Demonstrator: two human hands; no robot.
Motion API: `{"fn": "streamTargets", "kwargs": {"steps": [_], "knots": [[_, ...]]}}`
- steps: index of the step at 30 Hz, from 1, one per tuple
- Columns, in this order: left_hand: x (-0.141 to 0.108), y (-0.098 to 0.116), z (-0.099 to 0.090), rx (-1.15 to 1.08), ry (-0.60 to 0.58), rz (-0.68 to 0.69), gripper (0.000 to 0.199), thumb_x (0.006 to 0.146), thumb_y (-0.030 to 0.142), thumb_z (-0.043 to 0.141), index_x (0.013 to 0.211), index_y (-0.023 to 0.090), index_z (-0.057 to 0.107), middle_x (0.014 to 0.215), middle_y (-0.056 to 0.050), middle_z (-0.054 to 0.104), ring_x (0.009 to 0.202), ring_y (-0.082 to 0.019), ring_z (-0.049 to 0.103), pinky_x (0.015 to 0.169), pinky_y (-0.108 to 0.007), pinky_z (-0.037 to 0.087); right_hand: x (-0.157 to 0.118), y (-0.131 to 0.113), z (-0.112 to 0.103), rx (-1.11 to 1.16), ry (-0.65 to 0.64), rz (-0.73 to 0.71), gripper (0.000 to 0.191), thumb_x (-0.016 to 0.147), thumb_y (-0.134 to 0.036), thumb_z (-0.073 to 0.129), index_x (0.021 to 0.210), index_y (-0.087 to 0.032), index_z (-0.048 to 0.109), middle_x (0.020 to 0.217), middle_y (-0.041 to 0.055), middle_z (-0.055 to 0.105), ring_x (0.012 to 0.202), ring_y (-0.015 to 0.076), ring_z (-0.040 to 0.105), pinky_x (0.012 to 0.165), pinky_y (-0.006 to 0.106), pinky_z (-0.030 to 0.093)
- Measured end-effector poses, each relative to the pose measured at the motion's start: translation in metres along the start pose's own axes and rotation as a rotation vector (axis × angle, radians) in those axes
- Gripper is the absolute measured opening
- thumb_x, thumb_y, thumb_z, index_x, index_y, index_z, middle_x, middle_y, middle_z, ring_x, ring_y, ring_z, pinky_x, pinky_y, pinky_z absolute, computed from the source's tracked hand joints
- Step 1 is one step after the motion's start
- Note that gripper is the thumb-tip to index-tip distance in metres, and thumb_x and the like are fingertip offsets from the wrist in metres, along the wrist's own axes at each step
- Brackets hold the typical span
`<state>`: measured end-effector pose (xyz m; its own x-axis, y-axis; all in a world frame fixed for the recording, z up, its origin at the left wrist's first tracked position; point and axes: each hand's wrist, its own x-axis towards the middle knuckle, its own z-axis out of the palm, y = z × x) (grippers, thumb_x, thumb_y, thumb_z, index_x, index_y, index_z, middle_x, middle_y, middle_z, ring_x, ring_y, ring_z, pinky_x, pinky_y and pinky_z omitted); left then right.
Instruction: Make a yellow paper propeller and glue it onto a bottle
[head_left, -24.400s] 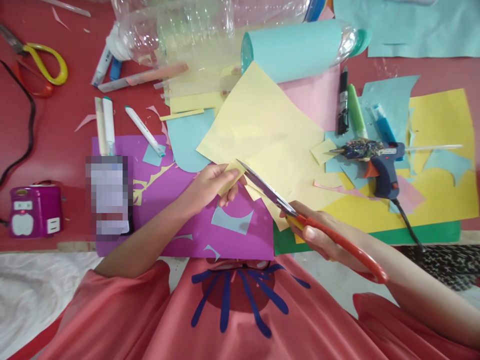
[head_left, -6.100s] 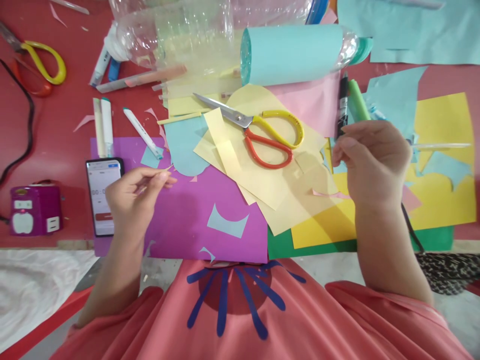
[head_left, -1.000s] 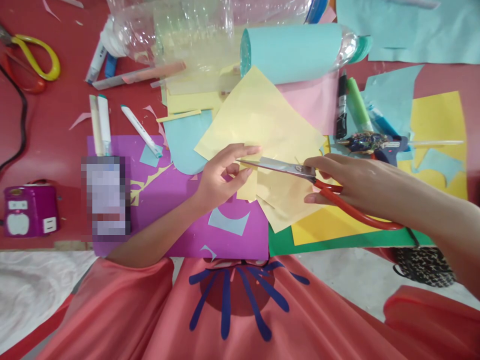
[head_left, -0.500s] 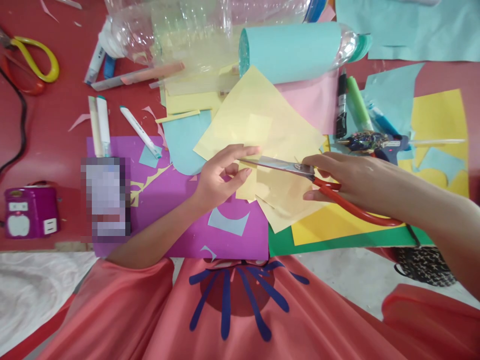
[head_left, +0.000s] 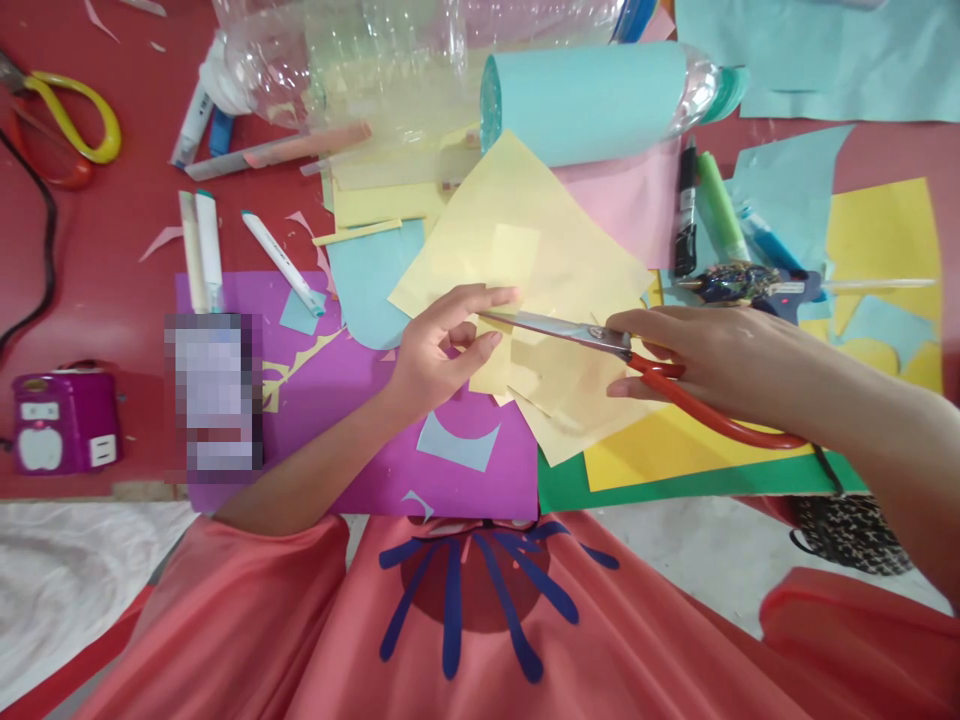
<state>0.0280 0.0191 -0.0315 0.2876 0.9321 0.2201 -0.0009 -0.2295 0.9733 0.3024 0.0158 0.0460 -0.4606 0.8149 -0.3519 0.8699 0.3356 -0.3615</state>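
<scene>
My right hand [head_left: 675,345] is closed on red-handled scissors [head_left: 559,327], whose blades point left across the pale yellow paper. The blade tips are between the thumb and forefinger of my left hand [head_left: 442,345]. Those fingers curl around a small pale yellow piece [head_left: 491,370]; its edges are hard to tell from the paper behind. Beneath lies a large pale yellow sheet [head_left: 585,240], turned like a diamond. A light blue scrap [head_left: 457,443] rests below my left hand on purple paper [head_left: 360,450].
A blue-wrapped bottle [head_left: 592,100] and clear bottles [head_left: 375,60] lie at the back. Glue gun [head_left: 780,290] and markers [head_left: 720,205] are at right. At left are a phone [head_left: 214,390], a purple box [head_left: 67,422] and yellow-and-red scissors [head_left: 105,125].
The small pale yellow piece by my left hand has shifted slightly up and left. Both hands and the scissors are almost where they were.
</scene>
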Motion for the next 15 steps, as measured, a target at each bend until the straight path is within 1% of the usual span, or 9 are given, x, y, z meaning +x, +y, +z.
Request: {"fn": "streamTargets", "kwargs": {"steps": [2, 4, 6, 8, 10, 12, 13, 15], "knots": [[0.000, 0.000, 0.000, 0.008, -0.002, -0.012, 0.031, 0.089, 0.032, 0.069, 0.119, 0.036, 0.073, 0.117, -0.003, 0.073, 0.047, -0.002, 0.047, 0.039, -0.018, 0.038, 0.000, 0.000, 0.000, -0.028, 0.019, -0.028, 0.083, 0.085, -0.089, 0.024, 0.110, -0.024, 0.069, 0.067, 0.0081, 0.062, 0.054, 0.0236, 0.055, 0.051, 0.032, 0.033], [0.002, 0.000, -0.002, 0.029, -0.011, -0.032, 0.032, 0.088, 0.031, 0.069, 0.120, 0.034, 0.072, 0.120, -0.004, 0.072, 0.043, 0.000, 0.040, 0.037, -0.018, 0.035, 0.001, 0.001, -0.002, -0.057, 0.028, -0.054, 0.085, 0.086, -0.089, 0.023, 0.110, -0.022, 0.069, 0.064, 0.0066, 0.061, 0.052, 0.0218, 0.053, 0.050, 0.031, 0.032], [0.004, -0.001, -0.007, 0.056, -0.007, -0.058, 0.034, 0.087, 0.031, 0.069, 0.120, 0.033, 0.072, 0.124, -0.005, 0.071, 0.043, 0.000, 0.038, 0.037, -0.019, 0.033, 0.001, 0.002, -0.002, -0.077, 0.026, -0.064, 0.085, 0.086, -0.088, 0.021, 0.109, -0.021, 0.069, 0.062, 0.0054, 0.060, 0.051, 0.0201, 0.052, 0.049, 0.030, 0.032], [0.009, -0.002, -0.014, 0.096, 0.029, -0.069, 0.035, 0.087, 0.034, 0.070, 0.121, 0.033, 0.071, 0.129, -0.005, 0.070, 0.043, 0.000, 0.039, 0.037, -0.020, 0.033, 0.001, 0.002, -0.001, -0.097, 0.032, -0.052, 0.078, 0.089, -0.084, 0.027, 0.111, -0.022, 0.068, 0.068, 0.0065, 0.064, 0.054, 0.0204, 0.055, 0.050, 0.030, 0.035], [0.014, -0.003, -0.024, 0.154, 0.114, -0.039, 0.035, 0.086, 0.041, 0.071, 0.121, 0.034, 0.070, 0.129, -0.003, 0.070, 0.044, -0.001, 0.041, 0.038, -0.022, 0.033, 0.002, -0.001, 0.003, -0.120, 0.061, -0.025, 0.060, 0.095, -0.070, 0.037, 0.116, -0.022, 0.065, 0.082, 0.0102, 0.070, 0.064, 0.0238, 0.062, 0.054, 0.032, 0.041], [0.019, -0.005, -0.033, 0.194, 0.239, 0.002, 0.037, 0.086, 0.049, 0.072, 0.121, 0.035, 0.069, 0.126, -0.002, 0.072, 0.045, -0.002, 0.044, 0.038, -0.023, 0.034, 0.004, -0.005, 0.011, -0.124, 0.098, 0.010, 0.042, 0.096, -0.050, 0.044, 0.121, -0.022, 0.063, 0.097, 0.0137, 0.072, 0.077, 0.0283, 0.068, 0.060, 0.035, 0.047], [0.021, -0.006, -0.037, 0.205, 0.293, 0.014, 0.039, 0.085, 0.052, 0.072, 0.120, 0.036, 0.069, 0.126, -0.001, 0.072, 0.047, -0.003, 0.046, 0.038, -0.023, 0.034, 0.006, -0.008, 0.016, -0.112, 0.113, 0.029, 0.039, 0.094, -0.042, 0.046, 0.123, -0.022, 0.062, 0.102, 0.0144, 0.072, 0.082, 0.0297, 0.069, 0.064, 0.037, 0.049], [0.023, -0.008, -0.042, 0.232, 0.369, -0.001, 0.042, 0.084, 0.058, 0.071, 0.120, 0.038, 0.068, 0.131, 0.000, 0.070, 0.053, -0.005, 0.054, 0.039, -0.024, 0.037, 0.012, -0.016, 0.026, -0.072, 0.149, 0.065, 0.040, 0.090, -0.033, 0.049, 0.127, -0.022, 0.061, 0.103, 0.0139, 0.071, 0.087, 0.0305, 0.069, 0.068, 0.038, 0.051]]}}
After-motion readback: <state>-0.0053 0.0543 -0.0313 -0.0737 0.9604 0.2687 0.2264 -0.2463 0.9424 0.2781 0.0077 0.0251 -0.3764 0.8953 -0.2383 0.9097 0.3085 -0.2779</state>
